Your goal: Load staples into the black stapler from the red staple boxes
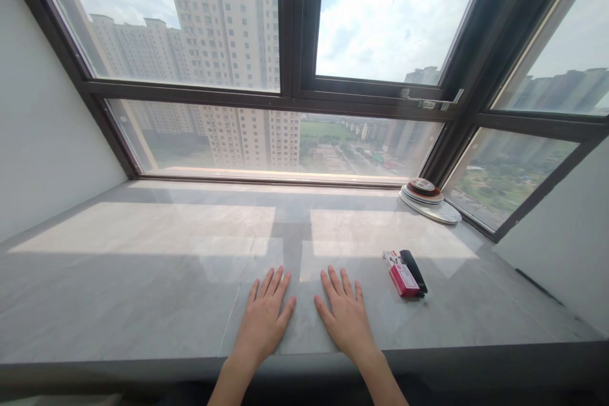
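My left hand [264, 317] lies flat, palm down, on the grey stone window ledge [143, 279], fingers stretched out and holding nothing. My right hand [345, 314] lies flat beside it in the same way, a small gap between the two. To the right of my right hand, a short way off, a red and white pack [401, 274] lies on the ledge with a black lighter [413, 270] right against it.
A stack of plates or lids with a red patterned top [428, 200] sits in the far right corner by the window. Dark window frames and glass close the ledge at the back and right. A white wall bounds the left side.
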### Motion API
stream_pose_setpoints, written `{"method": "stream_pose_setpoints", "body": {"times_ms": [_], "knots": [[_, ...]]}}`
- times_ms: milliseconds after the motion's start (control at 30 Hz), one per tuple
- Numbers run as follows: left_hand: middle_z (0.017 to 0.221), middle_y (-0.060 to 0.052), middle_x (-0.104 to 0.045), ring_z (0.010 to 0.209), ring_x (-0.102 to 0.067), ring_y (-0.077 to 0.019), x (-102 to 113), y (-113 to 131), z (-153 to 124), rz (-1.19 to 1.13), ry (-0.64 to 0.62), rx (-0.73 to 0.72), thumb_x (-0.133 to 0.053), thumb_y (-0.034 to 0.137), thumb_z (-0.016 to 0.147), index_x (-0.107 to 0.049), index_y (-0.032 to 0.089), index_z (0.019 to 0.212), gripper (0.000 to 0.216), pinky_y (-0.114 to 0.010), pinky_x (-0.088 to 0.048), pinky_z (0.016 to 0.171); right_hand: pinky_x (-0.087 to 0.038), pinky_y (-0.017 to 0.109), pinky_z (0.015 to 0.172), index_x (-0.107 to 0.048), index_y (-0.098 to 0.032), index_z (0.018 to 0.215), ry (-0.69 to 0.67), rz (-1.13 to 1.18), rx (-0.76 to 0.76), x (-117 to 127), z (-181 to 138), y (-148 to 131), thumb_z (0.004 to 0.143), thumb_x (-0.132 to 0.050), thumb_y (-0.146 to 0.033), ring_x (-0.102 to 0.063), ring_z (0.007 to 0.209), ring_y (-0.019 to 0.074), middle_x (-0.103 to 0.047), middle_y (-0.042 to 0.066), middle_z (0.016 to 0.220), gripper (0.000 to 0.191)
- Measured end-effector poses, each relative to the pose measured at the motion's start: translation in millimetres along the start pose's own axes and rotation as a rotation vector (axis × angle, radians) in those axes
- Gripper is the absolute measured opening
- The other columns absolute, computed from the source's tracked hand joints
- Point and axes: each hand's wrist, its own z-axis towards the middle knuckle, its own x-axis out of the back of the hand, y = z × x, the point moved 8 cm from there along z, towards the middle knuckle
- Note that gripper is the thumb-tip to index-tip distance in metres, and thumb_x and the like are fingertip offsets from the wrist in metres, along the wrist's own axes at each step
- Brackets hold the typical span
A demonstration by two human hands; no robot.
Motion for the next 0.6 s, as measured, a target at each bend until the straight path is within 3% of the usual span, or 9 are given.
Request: {"method": "stream_pose_setpoints", "body": {"times_ms": [600], "knots": [[0.166,0.000,-0.021,0.154,-0.018,-0.0258,-2.7,-0.1,-0.5,0.019,-0.015,-0.008,-0.033,0.051,0.103,-0.027,0.036,0.158,0.057,-0.055,-0.019,0.122,-0.005,0.054,0.123,-0.026,-0.035,0.160,0.017,-0.003,0.006,-0.9,0.1,0.7,0.102,-0.030,-0.057,-0.007,0.155,0.0281,-0.016,-0.006,0.167,0.062]]}}
